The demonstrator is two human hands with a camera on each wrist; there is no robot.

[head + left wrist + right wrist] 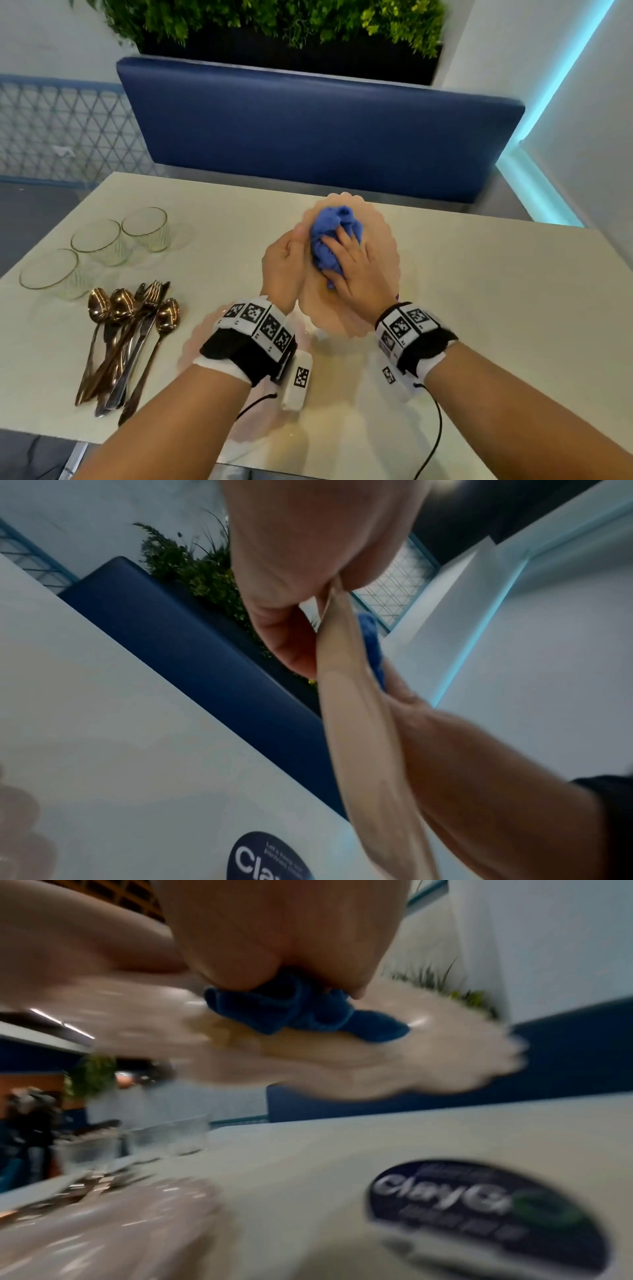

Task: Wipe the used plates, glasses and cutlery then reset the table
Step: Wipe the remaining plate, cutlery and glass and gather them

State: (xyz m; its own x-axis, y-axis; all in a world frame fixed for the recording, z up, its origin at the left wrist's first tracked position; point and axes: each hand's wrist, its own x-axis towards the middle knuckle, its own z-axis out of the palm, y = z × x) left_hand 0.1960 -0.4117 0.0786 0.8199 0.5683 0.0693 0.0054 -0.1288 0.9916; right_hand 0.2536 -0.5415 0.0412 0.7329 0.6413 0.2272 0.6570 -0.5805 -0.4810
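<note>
My left hand [284, 263] grips the left rim of a pink scalloped plate [383, 240] and holds it tilted above the table. My right hand [356, 270] grips a bunched blue cloth [330, 226] and presses it on the plate's face. The left wrist view shows the plate [356, 737] edge-on, pinched by my left hand [308, 561], with the cloth [369, 637] behind it. In the blurred right wrist view, the cloth [301, 1010] lies under my right hand [274, 934] on the plate [377, 1064].
Three glasses [99, 241] stand at the table's left, with a pile of bronze and silver cutlery [126, 335] in front of them. More pink plate [202, 339] lies on the table under my wrists. A round dark sticker [486, 1213] marks the tabletop. A blue bench [308, 130] runs behind.
</note>
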